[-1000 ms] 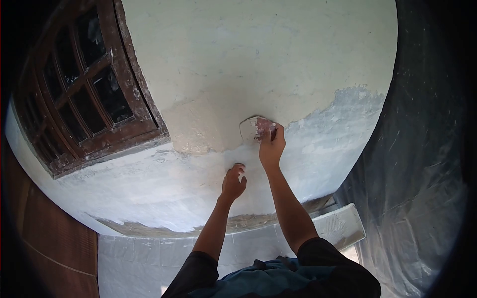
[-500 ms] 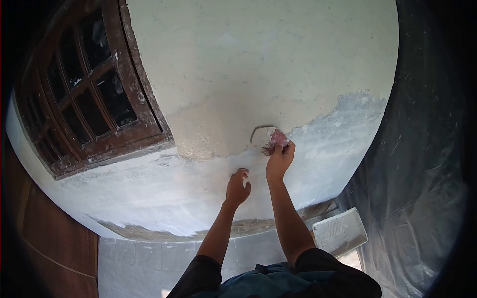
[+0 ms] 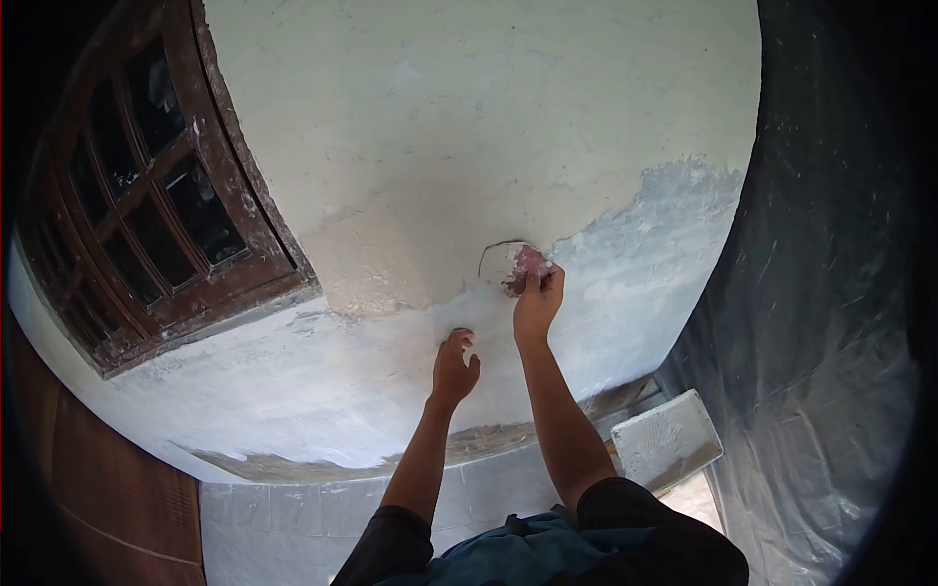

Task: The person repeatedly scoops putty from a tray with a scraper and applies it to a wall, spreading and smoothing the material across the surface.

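Observation:
My right hand (image 3: 537, 303) pinches a flat, rounded piece (image 3: 528, 267) against the wall (image 3: 430, 244). Reddish on its right part, the piece is smeared with white and has a thin dark curved edge on its left; its exact kind I cannot tell. Lower and to the left, my left hand (image 3: 455, 367) holds nothing, its thumb apart from bent fingers whose tips are right at the wall. Around both hands the surface changes from cream paint above to a whitish, smeared coat below.
A brown wooden window (image 3: 161, 195) with dark panes is set in the wall at left. At lower right stands a white-crusted tray or container (image 3: 667, 439). Clear plastic sheeting (image 3: 791, 430) hangs on the right, and a brown panel (image 3: 117, 479) is at lower left.
The view has shifted slightly, so wall and window sit further left. My right hand keeps its pinch on the reddish piece, and my left hand keeps much the same pose.

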Tool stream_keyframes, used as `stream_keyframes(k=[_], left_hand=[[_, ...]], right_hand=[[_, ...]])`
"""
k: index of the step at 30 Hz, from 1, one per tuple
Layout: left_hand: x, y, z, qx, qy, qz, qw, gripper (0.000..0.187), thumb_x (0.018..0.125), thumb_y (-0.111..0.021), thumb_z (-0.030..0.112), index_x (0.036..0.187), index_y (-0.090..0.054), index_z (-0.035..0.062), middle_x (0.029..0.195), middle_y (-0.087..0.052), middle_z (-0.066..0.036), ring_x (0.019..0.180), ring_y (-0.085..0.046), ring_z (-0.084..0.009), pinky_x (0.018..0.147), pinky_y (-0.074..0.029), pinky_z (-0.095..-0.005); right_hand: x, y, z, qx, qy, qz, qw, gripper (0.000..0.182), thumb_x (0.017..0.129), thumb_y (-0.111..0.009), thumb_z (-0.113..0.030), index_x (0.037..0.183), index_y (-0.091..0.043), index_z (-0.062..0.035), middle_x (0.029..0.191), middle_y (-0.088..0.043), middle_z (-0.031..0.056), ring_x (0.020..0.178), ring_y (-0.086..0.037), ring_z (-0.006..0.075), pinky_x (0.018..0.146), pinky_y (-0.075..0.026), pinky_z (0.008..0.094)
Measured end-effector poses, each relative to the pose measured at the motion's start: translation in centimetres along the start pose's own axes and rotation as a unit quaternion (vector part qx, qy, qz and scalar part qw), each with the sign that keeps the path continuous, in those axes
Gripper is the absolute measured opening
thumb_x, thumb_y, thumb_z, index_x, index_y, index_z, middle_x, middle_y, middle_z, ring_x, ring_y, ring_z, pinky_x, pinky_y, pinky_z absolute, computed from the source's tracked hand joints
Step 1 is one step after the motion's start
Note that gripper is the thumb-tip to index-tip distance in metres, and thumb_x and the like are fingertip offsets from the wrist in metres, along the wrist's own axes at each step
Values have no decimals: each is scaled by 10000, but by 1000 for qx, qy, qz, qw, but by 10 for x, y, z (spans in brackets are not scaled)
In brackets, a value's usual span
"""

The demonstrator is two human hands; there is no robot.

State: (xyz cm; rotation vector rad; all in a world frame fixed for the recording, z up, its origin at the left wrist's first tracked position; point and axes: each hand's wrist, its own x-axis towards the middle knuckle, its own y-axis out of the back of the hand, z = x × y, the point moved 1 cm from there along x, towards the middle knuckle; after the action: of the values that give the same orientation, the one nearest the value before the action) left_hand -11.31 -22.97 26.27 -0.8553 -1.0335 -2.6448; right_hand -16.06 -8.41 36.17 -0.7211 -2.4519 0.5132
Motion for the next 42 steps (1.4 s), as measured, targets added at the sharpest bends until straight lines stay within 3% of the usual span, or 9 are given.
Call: stream_keyframes(k=[6, 8, 10, 13, 18, 21, 30, 36, 42], left_hand=[[1, -4, 3, -7, 5, 17, 1000, 403, 688, -591, -33, 1069, -478, 36, 973, -562, -130, 905, -551, -290, 790, -455, -380], [-1, -6, 6, 5, 10, 19, 1000, 402, 687, -593, -32, 1067, -478, 35, 975, -562, -131, 901, -555, -290, 786, -458, -378], [1, -4, 9, 14, 21, 18, 1000, 402, 686, -597, -27, 1065, -476, 33, 974, -563, -133, 894, -564, -292, 777, -460, -382], [2, -3, 7, 10, 17, 9, 1000, 401, 687, -597, -26, 1064, -472, 30, 970, -563, -136, 891, -569, -294, 773, -461, -389], [1, -6, 11, 28, 37, 4, 999, 400, 694, -598, -15, 1070, -470, 31, 982, -563, -137, 902, -567, -296, 777, -460, -392], [-3, -10, 9, 32, 29, 19, 999, 402, 701, -594, -7, 1083, -474, 33, 1006, -558, -137, 913, -562, -294, 779, -461, -394], [-19, -76, 48, -9, -8, -36, 999, 385, 711, -559, -26, 1084, -484, 32, 995, -543, -152, 918, -551, -303, 783, -465, -386], [-38, -152, 80, -96, -33, -152, 983, 366, 716, -562, -14, 1071, -483, 30, 983, -543, -153, 918, -548, -302, 789, -459, -386], [-85, -229, 97, -131, -24, -280, 951, 337, 733, -556, 1, 1064, -497, 27, 1001, -549, -160, 950, -543, -310, 823, -442, -408]], right_hand=[[20, 38, 11, 113, -72, 75, 988, 118, 881, -455, -7, 993, -482, 15, 933, -525, 71, 826, -494, 121, 759, -417, 248], [13, 26, 15, 49, -33, -33, 998, 109, 885, -445, -4, 987, -479, 12, 950, -530, 75, 834, -501, 127, 778, -416, 256], [14, 27, 22, 31, -42, -31, 998, 116, 889, -442, -1, 998, -478, 13, 957, -533, 72, 839, -504, 124, 782, -417, 259], [17, 43, 21, 143, -118, 61, 981, 151, 881, -445, 14, 1028, -479, 18, 948, -527, 63, 832, -500, 119, 768, -417, 256], [10, 26, 23, 107, -90, -15, 990, 150, 878, -452, 8, 1024, -484, 12, 946, -528, 60, 830, -490, 115, 771, -411, 264], [14, 35, 27, 143, -128, 69, 979, 112, 873, -454, 9, 978, -491, -4, 915, -517, 47, 816, -481, 109, 752, -405, 267], [17, 137, 45, 123, -131, 118, 977, 60, 886, -478, -16, 947, -477, -16, 913, -516, 52, 801, -497, 112, 734, -427, 266], [12, 239, 57, 25, -134, 170, 976, 75, 891, -492, -34, 964, -487, -15, 908, -545, 57, 815, -523, 123, 747, -442, 287], [-10, 346, 71, -62, -206, 235, 948, 97, 893, -483, -52, 982, -497, -14, 927, -551, 70, 837, -529, 121, 759, -437, 274]])
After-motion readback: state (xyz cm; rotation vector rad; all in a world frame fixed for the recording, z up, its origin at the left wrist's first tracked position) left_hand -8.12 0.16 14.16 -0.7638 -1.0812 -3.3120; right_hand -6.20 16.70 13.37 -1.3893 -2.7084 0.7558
